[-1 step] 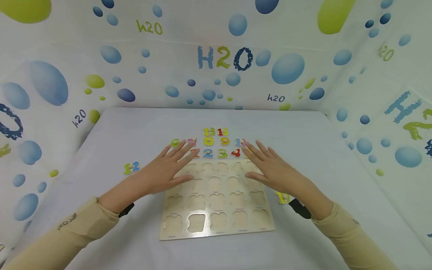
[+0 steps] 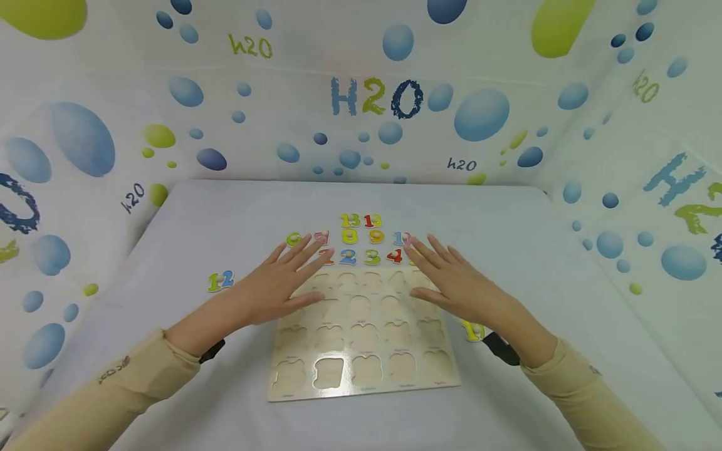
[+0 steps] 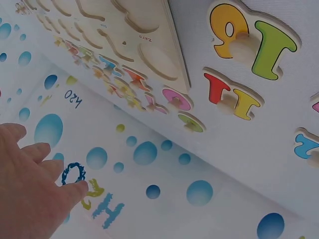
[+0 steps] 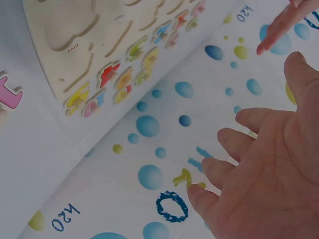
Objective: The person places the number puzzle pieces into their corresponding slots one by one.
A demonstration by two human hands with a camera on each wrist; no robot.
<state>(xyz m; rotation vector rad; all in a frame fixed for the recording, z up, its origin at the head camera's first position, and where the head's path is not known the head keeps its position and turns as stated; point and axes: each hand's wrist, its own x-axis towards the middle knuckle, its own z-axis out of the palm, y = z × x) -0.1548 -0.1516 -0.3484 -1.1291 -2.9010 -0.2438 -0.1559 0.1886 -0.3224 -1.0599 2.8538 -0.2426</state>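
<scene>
Bubble-print walls ring the table (image 2: 507, 250), where flat, empty left hand (image 2: 276, 288) and right hand (image 2: 457, 285) hovering over the puzzle board (image 2: 361, 338) could scatter number pieces (image 2: 361, 247).

A white table (image 2: 507, 250) carries a wooden puzzle board (image 2: 366, 376) and number pieces (image 2: 361, 238).

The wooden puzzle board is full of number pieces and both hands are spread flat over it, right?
Not quite. The wooden puzzle board is empty: the head view shows bare cut-out slots. The number pieces lie on the table beyond its far edge. The left hand and right hand are spread open over it, as you said.
</scene>
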